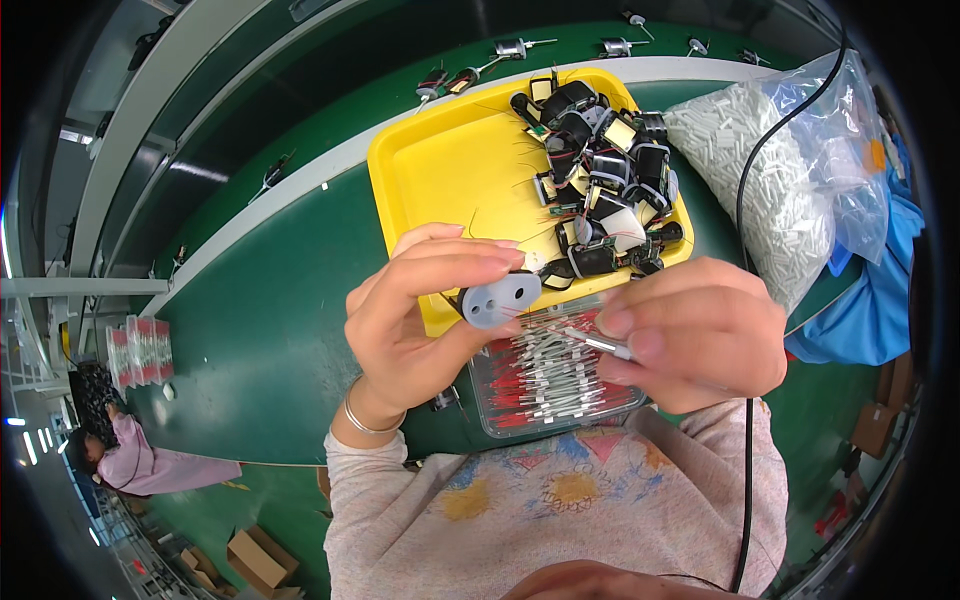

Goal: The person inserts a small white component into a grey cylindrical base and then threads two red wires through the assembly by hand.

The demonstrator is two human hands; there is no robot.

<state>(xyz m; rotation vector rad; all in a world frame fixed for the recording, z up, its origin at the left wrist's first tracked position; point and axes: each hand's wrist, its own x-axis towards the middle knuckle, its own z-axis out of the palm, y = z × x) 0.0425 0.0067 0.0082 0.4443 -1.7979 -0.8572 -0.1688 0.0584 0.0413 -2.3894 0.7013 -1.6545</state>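
My left hand (pixel 405 315) pinches a small component with a translucent grey oval end cap (pixel 500 300) between thumb and fingers. Dark holes show in the cap, and thin wires come off it. Close to its right, my right hand (pixel 705 335) is closed on a slim silvery-white piece (pixel 607 344) that points toward the cap. Whether the two parts touch, I cannot tell. Below both hands lies a clear plastic box (pixel 515 430) of thin white-and-red leaded parts (pixel 550 375). Beyond them, a yellow bin (pixel 450 170) holds many black wired components (pixel 610 165) on its right side.
A clear bag of small white tubes (pixel 755 150) leans at the right, near blue cloth (pixel 870 310). A black cable (pixel 741 210) hangs down past my right hand. Several motor-like parts (pixel 512 48) lie on the green strip behind the bin. Another person (pixel 150 460) sits far left.
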